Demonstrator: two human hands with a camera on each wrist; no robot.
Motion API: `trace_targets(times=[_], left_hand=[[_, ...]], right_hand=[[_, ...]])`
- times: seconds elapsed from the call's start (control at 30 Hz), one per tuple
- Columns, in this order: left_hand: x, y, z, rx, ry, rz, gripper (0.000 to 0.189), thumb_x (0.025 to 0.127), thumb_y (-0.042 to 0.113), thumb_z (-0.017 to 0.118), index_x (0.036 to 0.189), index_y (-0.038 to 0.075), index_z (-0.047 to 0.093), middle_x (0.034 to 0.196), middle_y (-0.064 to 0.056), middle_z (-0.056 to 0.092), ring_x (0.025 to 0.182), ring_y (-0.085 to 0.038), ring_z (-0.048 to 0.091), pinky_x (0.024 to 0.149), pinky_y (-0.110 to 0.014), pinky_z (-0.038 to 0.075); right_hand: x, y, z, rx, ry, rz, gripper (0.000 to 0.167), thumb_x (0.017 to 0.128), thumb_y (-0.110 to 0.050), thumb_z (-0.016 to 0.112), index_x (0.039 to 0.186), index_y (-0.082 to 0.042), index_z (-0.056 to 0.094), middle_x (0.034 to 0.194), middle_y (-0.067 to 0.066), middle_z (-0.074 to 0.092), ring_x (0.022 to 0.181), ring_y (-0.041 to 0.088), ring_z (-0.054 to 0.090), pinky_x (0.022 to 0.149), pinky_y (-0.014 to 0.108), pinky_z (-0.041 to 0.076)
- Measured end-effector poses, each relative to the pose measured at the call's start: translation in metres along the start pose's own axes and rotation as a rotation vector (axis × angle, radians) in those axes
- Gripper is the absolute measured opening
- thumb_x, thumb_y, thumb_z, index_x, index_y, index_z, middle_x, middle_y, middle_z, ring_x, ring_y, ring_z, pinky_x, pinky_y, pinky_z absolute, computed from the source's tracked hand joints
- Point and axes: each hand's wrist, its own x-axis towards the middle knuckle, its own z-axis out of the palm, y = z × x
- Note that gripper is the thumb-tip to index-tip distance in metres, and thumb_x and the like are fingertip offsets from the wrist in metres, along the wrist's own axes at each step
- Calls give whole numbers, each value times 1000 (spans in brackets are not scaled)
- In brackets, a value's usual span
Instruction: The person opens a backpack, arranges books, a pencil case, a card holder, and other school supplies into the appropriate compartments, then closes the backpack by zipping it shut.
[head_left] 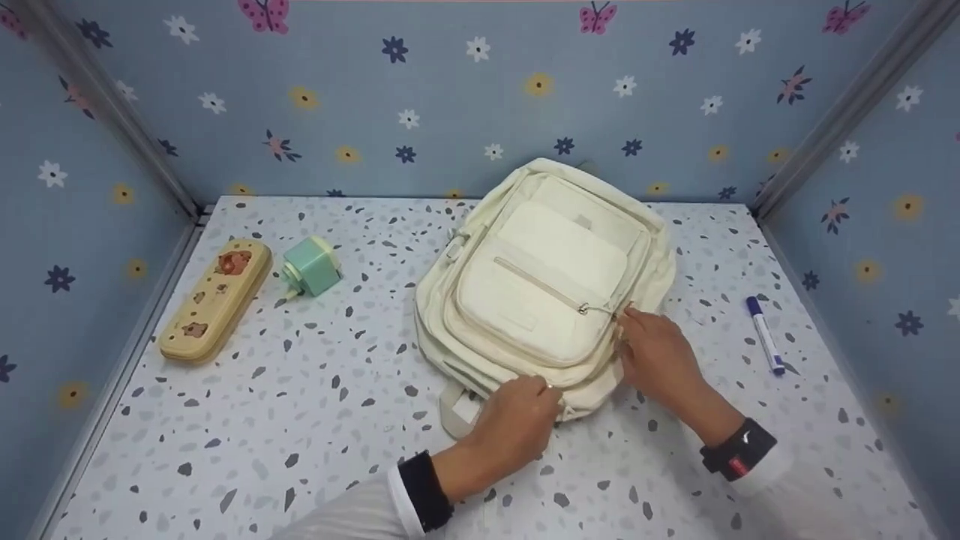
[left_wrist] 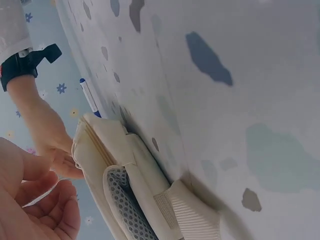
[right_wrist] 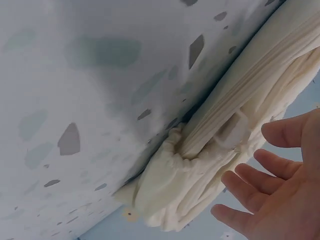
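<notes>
A cream backpack (head_left: 547,277) lies front up on the speckled table, tilted, with a zipped front pocket. My left hand (head_left: 519,420) is at its near bottom edge. In the left wrist view the left hand's fingers (left_wrist: 59,210) are loosely curled, with nothing visible between them. Beside the bag's right side is my right hand (head_left: 660,356), close to the front zipper's pull cord (head_left: 598,308). The right wrist view shows that hand's fingers (right_wrist: 250,187) spread and apart, the bag's gathered side pocket (right_wrist: 175,165) beyond them.
A yellow pencil case (head_left: 217,300) with cartoon prints lies at the left. Next to it stands a green pencil sharpener (head_left: 312,266). A blue-capped marker (head_left: 765,335) lies at the right. Flower-patterned panels (head_left: 450,97) enclose the table's back and sides.
</notes>
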Motion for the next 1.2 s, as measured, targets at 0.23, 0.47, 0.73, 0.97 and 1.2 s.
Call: trace_targets(times=[0.23,0.47,0.73,0.97,1.2], left_hand=[[6,6,13,180,-116,63,15,91,27,76,88,14,70,74,2,57,64,-13,53,57,-27,41],[3,9,17,366,-134,146,14,85,26,77,86,13,73,74,2,59,64,-13,52,57,-26,42],[1,16,21,380,-191,61,11,88,17,77,95,9,75,80,-2,64,69,-12,58,56,-23,50],[4,22,20,439,-231,-9,24,81,23,85,96,9,73,80,-1,62,69,-12,56,54,-21,47],[7,17,12,219,-209,-165,21,80,12,81,98,6,71,79,-3,61,70,-17,59,55,-26,50]], right_hand=[[-4,-27,2,34,52,-177,33,84,6,73,117,8,69,127,26,67,116,44,64,102,53,51],[-9,-44,4,62,-3,-278,38,87,2,74,125,2,69,134,20,66,121,38,63,105,50,50],[-18,-51,20,49,-4,-391,42,88,-3,80,129,-2,71,137,18,66,122,36,65,104,48,53],[-15,-54,26,44,48,-438,31,83,1,83,113,-3,77,133,18,69,119,35,66,100,46,55],[-16,-57,26,-50,32,-473,35,84,-3,82,118,0,74,132,22,69,120,37,67,100,46,55]])
